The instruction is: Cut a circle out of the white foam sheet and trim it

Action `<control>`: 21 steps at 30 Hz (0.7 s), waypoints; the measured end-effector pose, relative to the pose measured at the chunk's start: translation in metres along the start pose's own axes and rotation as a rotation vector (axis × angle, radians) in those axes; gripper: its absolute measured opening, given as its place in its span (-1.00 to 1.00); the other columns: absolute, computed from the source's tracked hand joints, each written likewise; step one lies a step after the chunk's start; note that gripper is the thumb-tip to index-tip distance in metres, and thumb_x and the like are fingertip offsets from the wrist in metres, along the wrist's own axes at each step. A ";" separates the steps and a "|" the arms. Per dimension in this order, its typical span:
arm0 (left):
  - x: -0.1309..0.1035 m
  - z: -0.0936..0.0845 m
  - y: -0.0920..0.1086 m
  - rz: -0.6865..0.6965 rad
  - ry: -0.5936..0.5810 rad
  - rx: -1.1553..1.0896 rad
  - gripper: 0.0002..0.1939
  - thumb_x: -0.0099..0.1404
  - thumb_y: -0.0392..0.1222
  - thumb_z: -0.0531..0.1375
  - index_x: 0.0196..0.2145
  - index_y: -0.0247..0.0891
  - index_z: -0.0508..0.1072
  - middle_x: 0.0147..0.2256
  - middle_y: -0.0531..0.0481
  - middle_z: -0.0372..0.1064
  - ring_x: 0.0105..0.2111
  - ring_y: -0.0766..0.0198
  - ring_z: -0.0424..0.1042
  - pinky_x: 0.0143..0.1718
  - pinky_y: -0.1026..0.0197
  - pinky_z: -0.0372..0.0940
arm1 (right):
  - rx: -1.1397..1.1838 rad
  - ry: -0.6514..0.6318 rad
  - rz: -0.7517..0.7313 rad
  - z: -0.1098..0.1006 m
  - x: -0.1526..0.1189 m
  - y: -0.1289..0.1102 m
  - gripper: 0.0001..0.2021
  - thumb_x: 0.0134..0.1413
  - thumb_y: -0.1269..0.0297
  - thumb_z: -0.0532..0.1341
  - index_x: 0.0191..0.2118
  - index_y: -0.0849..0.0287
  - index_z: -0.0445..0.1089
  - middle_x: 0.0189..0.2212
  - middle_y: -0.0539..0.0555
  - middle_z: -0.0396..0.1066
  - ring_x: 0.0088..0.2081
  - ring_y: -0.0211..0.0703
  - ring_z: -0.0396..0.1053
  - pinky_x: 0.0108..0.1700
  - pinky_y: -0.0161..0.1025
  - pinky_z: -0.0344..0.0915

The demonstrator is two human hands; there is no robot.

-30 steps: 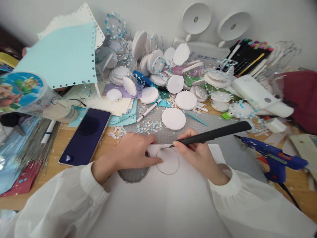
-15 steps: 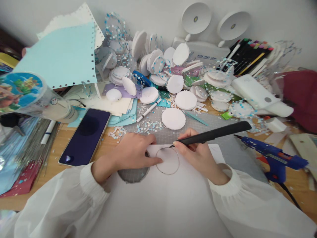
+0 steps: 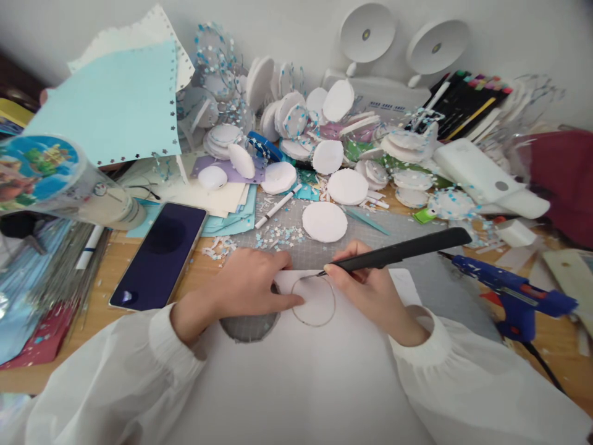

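Note:
My right hand [image 3: 370, 290] is closed on a black craft knife [image 3: 398, 250], whose thin tip touches the top of a drawn circle [image 3: 314, 325] on a large white sheet [image 3: 319, 383]. Flat across the sheet's upper left, my left hand [image 3: 250, 284] presses down with thumb and fingers apart, the thumb tip on the circle's left side. Under that hand a round hole [image 3: 250, 327] in the sheet shows the grey cutting mat [image 3: 426, 259]. Just beyond the sheet lies a cut white disc [image 3: 324, 222].
A phone [image 3: 160, 256] and a tilted plastic cup [image 3: 106, 191] are on the left. White discs with blue confetti [image 3: 280, 235] crowd the back. A blue glue gun [image 3: 516, 296] lies right, its cable trailing forward. Behind stand markers [image 3: 477, 105] and a two-dish white device [image 3: 384, 102].

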State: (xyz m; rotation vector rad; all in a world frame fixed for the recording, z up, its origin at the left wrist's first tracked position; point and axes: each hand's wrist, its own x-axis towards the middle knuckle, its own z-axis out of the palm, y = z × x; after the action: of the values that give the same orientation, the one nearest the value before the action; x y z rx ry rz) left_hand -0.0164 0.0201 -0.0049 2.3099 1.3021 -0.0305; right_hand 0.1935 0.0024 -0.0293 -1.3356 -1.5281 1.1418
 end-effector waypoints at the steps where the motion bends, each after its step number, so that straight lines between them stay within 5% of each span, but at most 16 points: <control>1: 0.000 0.000 0.000 -0.001 -0.001 0.004 -0.59 0.13 0.20 0.16 -0.26 -0.20 0.38 -0.46 0.03 0.46 -0.44 0.13 0.45 -0.47 0.23 0.05 | 0.000 0.000 -0.004 0.000 0.000 0.000 -0.80 0.00 0.24 0.26 -0.40 0.10 0.18 -0.59 -0.13 0.20 -0.56 -0.34 0.14 -0.53 -0.37 0.13; 7: -0.002 0.001 -0.001 0.012 0.008 0.018 -0.58 0.14 0.22 0.15 -0.25 -0.19 0.37 -0.44 0.03 0.46 -0.43 0.14 0.45 -0.47 0.23 0.04 | -0.010 -0.004 -0.045 0.001 -0.001 0.001 -0.78 0.02 0.24 0.27 -0.41 0.11 0.17 -0.61 -0.14 0.18 -0.58 -0.37 0.11 -0.56 -0.40 0.11; 15: -0.003 0.003 -0.002 0.013 0.009 0.007 -0.55 0.16 0.22 0.14 -0.22 -0.21 0.35 -0.43 0.02 0.46 -0.43 0.15 0.45 -0.44 0.22 0.07 | -0.044 0.163 -0.110 0.002 -0.002 0.004 -0.77 -0.02 0.28 0.28 -0.47 0.12 0.17 -0.64 -0.16 0.12 -0.61 -0.39 0.08 -0.59 -0.40 0.08; 21: -0.003 -0.001 -0.001 -0.002 -0.031 -0.004 -0.56 0.17 0.21 0.14 -0.23 -0.22 0.34 -0.43 0.01 0.45 -0.42 0.14 0.44 -0.42 0.21 0.08 | 0.256 0.284 0.093 -0.004 0.002 0.007 -0.69 -0.04 0.18 0.31 -0.49 0.11 0.12 -0.66 -0.19 0.08 -0.68 -0.42 0.03 -0.67 -0.41 -0.02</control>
State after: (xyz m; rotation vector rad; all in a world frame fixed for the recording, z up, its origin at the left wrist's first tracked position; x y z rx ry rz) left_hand -0.0190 0.0180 -0.0034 2.2956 1.2886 -0.0638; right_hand 0.1988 0.0049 -0.0346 -1.3376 -1.0883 1.1091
